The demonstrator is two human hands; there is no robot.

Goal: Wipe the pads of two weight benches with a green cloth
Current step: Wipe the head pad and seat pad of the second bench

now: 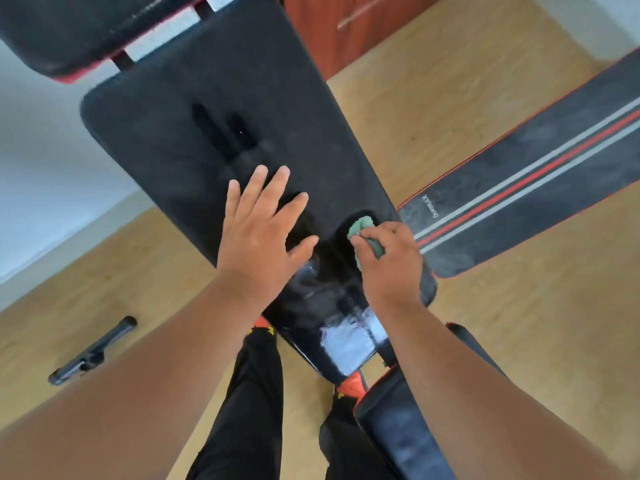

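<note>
A long black bench pad (214, 109) runs from the upper left down to the lower middle, dusty at its far end and shiny near me. My left hand (261, 230) lies flat on it with fingers spread. My right hand (388, 261) presses a bunched green cloth (363, 233) against the pad's right edge. A second bench pad (540, 178), black with grey and red stripes, lies to the right. Another black pad (79, 32) sits at the top left, and a smaller black pad (398, 431) lies below my right forearm.
A black bar-shaped part (91, 351) lies on the wooden floor (450, 91) at the lower left. A brown wooden cabinet (332, 26) stands at the top. A pale wall (45, 188) is on the left. My legs in black trousers stand under the near end of the pad.
</note>
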